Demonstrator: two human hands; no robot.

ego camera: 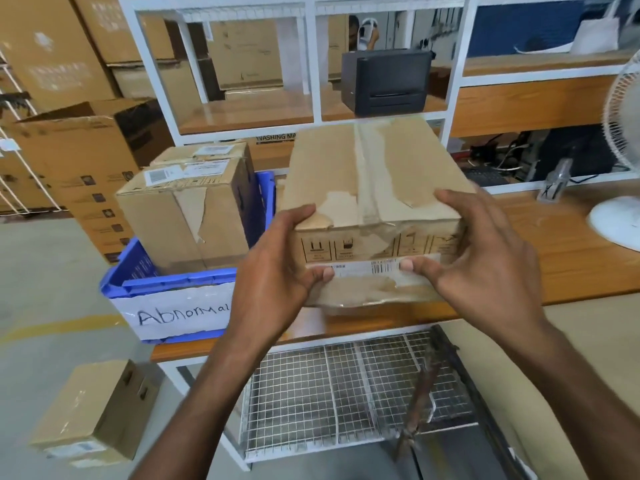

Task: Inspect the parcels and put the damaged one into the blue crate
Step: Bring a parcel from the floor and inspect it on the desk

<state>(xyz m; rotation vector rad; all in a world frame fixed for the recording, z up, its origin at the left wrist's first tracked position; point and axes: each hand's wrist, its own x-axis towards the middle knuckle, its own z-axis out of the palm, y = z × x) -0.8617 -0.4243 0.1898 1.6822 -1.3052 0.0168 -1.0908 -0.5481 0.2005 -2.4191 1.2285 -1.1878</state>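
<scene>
A brown cardboard parcel (374, 174) with torn tape and peeled paper on its top is held above the wooden table (571, 251). My left hand (277, 268) grips its near left corner, fingers over the top and thumb on the front face. My right hand (485, 251) grips the near right corner the same way. To the left stands the blue crate (173, 282) with a white label reading "Abnormal". Inside the crate stands another parcel (187, 216) with torn paper on its side, and a further parcel (207, 154) shows behind it.
A small cardboard box (93, 410) lies on the floor at lower left. A black printer (386, 81) sits on the white shelf behind. A white fan (620, 168) stands at the table's right. A wire rack (332, 389) lies under the table. Stacked cartons (69, 64) fill the left.
</scene>
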